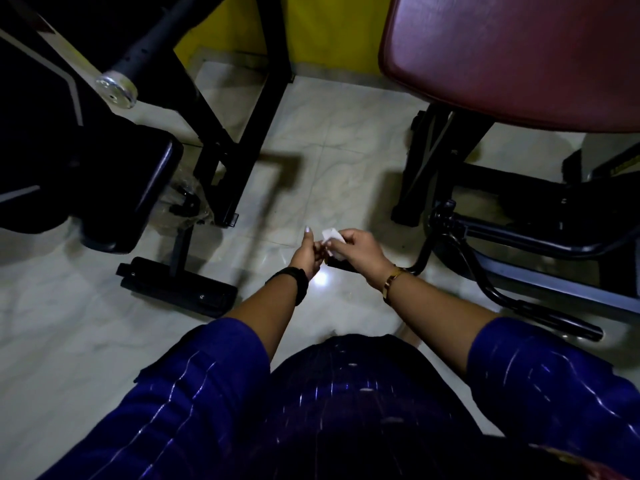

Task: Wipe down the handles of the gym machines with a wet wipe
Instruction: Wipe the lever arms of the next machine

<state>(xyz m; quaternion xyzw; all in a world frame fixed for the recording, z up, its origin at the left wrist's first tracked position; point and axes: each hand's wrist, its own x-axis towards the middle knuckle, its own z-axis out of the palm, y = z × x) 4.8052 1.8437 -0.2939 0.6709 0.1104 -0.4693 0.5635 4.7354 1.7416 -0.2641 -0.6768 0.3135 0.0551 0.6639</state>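
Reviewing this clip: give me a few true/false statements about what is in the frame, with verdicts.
1. The right hand pinches a white wet wipe. True.
2. The wipe is pressed against a machine handle. False: it is held in the air above the floor.
3. The padded seat at upper right is maroon. True.
4. The left wrist is bare. False: a black band circles it.

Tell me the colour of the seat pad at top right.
The seat pad is maroon, a dark glossy red; the head view shows it best.
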